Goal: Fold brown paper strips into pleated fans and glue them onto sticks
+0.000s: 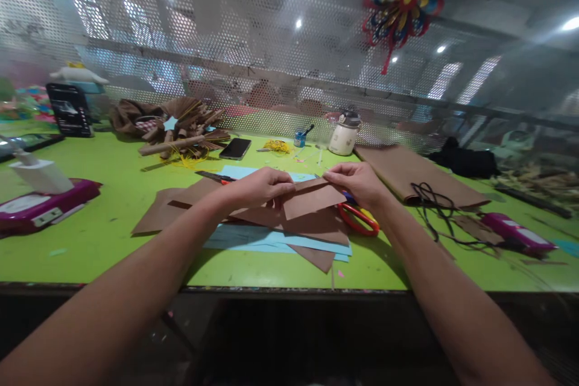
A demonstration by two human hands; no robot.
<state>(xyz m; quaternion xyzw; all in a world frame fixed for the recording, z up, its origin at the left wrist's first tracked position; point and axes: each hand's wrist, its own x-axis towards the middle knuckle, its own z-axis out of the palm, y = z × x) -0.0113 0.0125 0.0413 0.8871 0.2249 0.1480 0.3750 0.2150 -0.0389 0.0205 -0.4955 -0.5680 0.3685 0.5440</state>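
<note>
Between my two hands is a small piece of brown paper [314,200] with a fold along its upper edge. My left hand [266,186] pinches its left end, and my right hand [357,181] pinches the upper right corner between thumb and fingers. Beneath it lie larger brown paper sheets [156,211] and light blue paper strips [253,239]. Scissors with red handles [359,221] rest beside my right wrist, partly hidden by the paper. A dark blade [215,177] shows behind my left hand.
On the green table [271,268] stand a bundle of rolled brown paper [185,132], a phone [235,148], a blue jar [300,139] and a white bottle [344,134]. A large folded brown sheet [416,175] and a black cord [434,211] lie right. Purple power strips [518,233] sit at both sides.
</note>
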